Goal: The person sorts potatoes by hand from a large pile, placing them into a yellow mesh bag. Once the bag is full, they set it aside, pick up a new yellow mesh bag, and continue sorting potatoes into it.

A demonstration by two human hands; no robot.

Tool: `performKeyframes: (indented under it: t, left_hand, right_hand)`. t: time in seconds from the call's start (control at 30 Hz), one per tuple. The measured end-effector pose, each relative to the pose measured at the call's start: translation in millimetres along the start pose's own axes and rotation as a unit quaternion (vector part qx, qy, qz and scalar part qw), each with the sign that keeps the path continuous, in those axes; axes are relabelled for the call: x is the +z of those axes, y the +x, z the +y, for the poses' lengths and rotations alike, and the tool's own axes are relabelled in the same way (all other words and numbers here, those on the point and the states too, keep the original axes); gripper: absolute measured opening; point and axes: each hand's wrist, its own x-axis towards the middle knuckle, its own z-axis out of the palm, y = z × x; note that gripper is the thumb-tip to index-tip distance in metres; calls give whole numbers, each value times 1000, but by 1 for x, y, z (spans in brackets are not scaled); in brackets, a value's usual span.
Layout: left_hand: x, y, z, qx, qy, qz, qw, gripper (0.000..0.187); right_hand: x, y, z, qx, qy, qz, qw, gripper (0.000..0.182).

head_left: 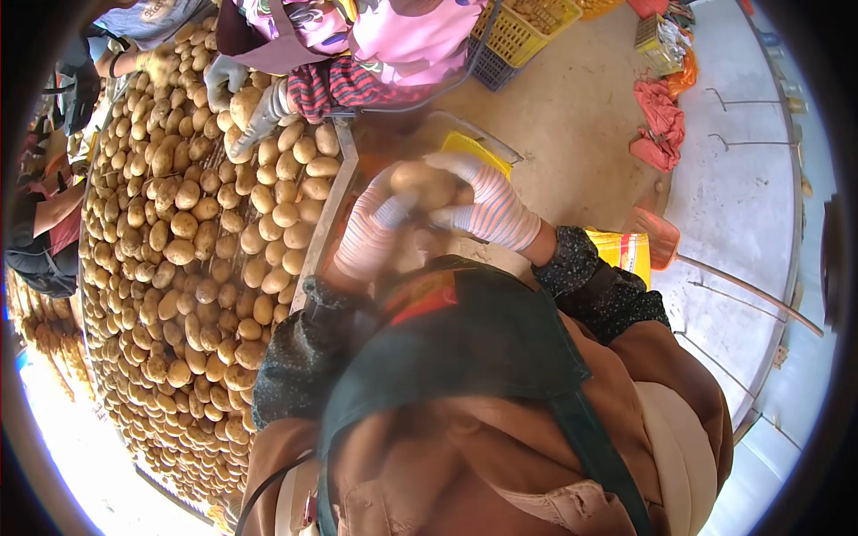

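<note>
Both my hands wear striped, light-coloured gloves and meet in front of my apron, right of the table edge. My left hand (369, 230) is curled round the left side of some potatoes (424, 184). From the right, my right hand (490, 202) closes on the same potatoes, with its fingers over and under them. At least two potatoes seem to be between the gloves, slightly blurred. Beside my left hand, many potatoes (181, 251) cover the long table, whose metal edge (332, 207) runs past my left wrist.
A person in a pink top (411, 45) works across the table corner, gloved hands (259, 121) on potatoes. More people stand at the far left. Yellow crates (517, 34), a red-headed shovel (663, 239), a yellow bag (618, 254) and red cloth (659, 121) lie right.
</note>
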Motion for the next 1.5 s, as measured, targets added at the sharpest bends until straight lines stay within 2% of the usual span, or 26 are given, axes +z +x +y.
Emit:
performKeyframes:
  t: [0.13,0.37,0.47,0.53,0.7,0.8,1.0,1.13,1.17,1.23,1.27,1.37,1.4,1.47,1.5]
  left_hand:
    - [4,-1,8,-6,-18,-55,998,63]
    - [14,-7,17,-40,21,0,999,62]
    - [3,-8,11,-25,-29,-52,998,65]
    - [4,-9,11,-16,-45,-51,998,70]
    - [8,-13,-7,10,105,91,990,86]
    - [5,-12,-14,18,207,121,971,89]
    - [-2,-13,-33,21,147,127,981,81]
    - [8,-21,-28,8,114,134,984,69]
    - [11,-26,-21,-5,141,139,980,65]
    - [-12,-27,-28,33,279,121,952,58]
    - [-54,-22,-49,83,386,95,914,56]
    - [-42,-28,-43,86,345,91,930,53]
    - [-10,-33,-23,28,186,107,976,55]
    - [4,-34,-19,-12,57,122,991,58]
    - [1,-33,-26,8,91,124,988,59]
  right_hand:
    - [-1,0,0,-4,-27,6,1000,63]
    - [5,-1,-4,-3,-42,11,999,62]
    - [7,-2,-7,-6,-35,10,999,61]
    - [10,-3,-2,-24,-65,13,998,62]
    - [14,-8,-8,-68,-218,2,974,56]
    - [18,-6,-19,-57,-279,-23,958,51]
    - [20,-13,-28,-45,-305,-55,950,50]
    - [23,-14,-30,-34,-292,-60,954,51]
    - [24,-14,-30,-31,-289,-62,955,51]
    - [27,-15,-28,-29,-265,-59,962,52]
    - [28,-15,-26,-28,-253,-58,965,52]
    - [30,-18,-20,-23,-237,-55,970,51]
    - [30,-18,-21,-16,-235,-60,970,51]
    - [28,-18,-24,-2,-232,-71,970,49]
    - [28,-17,-25,-4,-236,-72,969,48]
